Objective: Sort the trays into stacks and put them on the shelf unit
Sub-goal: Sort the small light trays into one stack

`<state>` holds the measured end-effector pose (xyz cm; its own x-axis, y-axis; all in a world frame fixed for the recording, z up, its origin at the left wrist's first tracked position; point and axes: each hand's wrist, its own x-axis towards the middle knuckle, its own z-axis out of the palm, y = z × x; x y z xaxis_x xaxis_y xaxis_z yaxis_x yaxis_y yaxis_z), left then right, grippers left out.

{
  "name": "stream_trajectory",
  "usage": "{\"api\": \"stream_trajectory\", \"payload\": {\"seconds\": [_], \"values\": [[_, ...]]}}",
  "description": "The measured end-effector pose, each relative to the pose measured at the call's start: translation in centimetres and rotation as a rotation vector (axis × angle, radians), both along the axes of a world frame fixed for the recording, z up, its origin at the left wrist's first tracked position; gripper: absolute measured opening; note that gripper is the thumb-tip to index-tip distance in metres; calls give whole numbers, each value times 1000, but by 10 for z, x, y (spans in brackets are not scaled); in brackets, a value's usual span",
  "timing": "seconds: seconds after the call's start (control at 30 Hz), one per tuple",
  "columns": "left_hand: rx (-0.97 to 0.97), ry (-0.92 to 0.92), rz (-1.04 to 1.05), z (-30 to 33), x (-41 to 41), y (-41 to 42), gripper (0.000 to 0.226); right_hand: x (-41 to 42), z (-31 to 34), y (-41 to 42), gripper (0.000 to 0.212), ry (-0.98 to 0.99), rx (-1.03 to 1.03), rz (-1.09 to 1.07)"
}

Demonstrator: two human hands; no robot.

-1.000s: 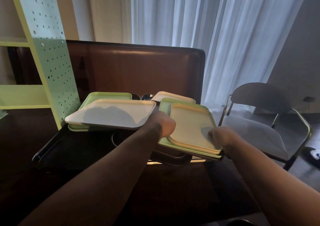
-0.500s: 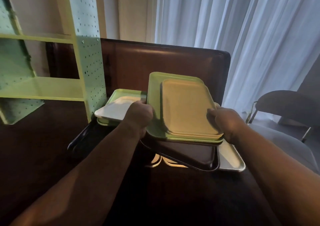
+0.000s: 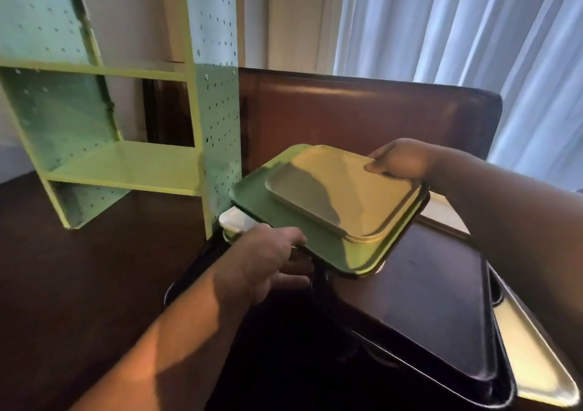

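I hold a lifted stack of trays with both hands: a cream tray [image 3: 344,196] lies on a larger green tray [image 3: 284,221]. My right hand [image 3: 397,161] grips the stack's far right corner, thumb on the cream tray. My left hand [image 3: 268,262] grips the near left edge, fingers curled under the green tray. Below lie a dark tray [image 3: 435,309], a pale tray [image 3: 530,357] under it at right, and a white tray's corner [image 3: 232,221] by the shelf post. The green shelf unit [image 3: 132,164] stands on the table at left, its shelves bare.
The dark wooden table [image 3: 79,268] extends left in front of the shelf unit. A brown upright panel [image 3: 362,114] stands behind the trays. White curtains [image 3: 457,22] hang at the back right.
The held stack has swung left toward the shelf unit and turned. My right hand shifted to its far corner, my left hand to the near edge. The view panned left.
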<state>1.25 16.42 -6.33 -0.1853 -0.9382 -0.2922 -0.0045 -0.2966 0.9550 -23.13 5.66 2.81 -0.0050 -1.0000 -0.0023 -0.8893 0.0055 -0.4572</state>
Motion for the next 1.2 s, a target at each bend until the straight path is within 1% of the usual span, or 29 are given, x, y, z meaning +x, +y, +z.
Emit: {"api": "stream_trajectory", "payload": {"seconds": [0.07,0.13,0.2,0.3,0.4,0.47,0.53,0.6,0.7,0.83,0.9,0.97,1.03,1.1,1.13,1.2], "values": [[6,1,-60,-5,1,-1,19,1,-10,-22,19,37,65,64],[-2,-48,-85,-12,2,-2,24,0,-24,-39,19,35,126,103],[4,-80,-74,-17,4,-4,22,-2,-38,-50,19,21,176,118],[69,-78,-93,-23,6,-11,18,-9,-55,-59,22,-23,192,109],[49,-238,-10,-28,5,-15,20,-12,-61,-63,24,-110,215,116],[23,-305,23,-30,2,-15,32,-10,-60,-61,22,-127,246,130],[34,-287,59,-33,-1,-15,43,-8,-59,-60,19,-116,259,136],[60,-260,91,-35,-4,-14,48,-6,-59,-57,16,-103,248,129],[60,-240,103,-36,-9,-10,42,-6,-58,-50,18,-82,209,122],[37,-177,122,-29,-14,-1,34,-11,-51,-33,25,-114,163,77],[-13,-174,135,-18,-15,4,35,-17,-43,-20,23,-173,129,35],[-68,-168,152,-3,-17,7,38,-24,-36,-4,18,-294,105,-30],[-108,-105,191,9,-21,6,32,-33,-30,17,20,-435,86,-124],[-161,-58,234,21,-26,3,27,-38,-27,42,29,-606,132,-213],[-183,-42,238,27,-28,2,27,-39,-24,57,29,-668,159,-255],[-227,-34,179,37,-36,0,25,-41,-21,83,26,-702,188,-359]]}}
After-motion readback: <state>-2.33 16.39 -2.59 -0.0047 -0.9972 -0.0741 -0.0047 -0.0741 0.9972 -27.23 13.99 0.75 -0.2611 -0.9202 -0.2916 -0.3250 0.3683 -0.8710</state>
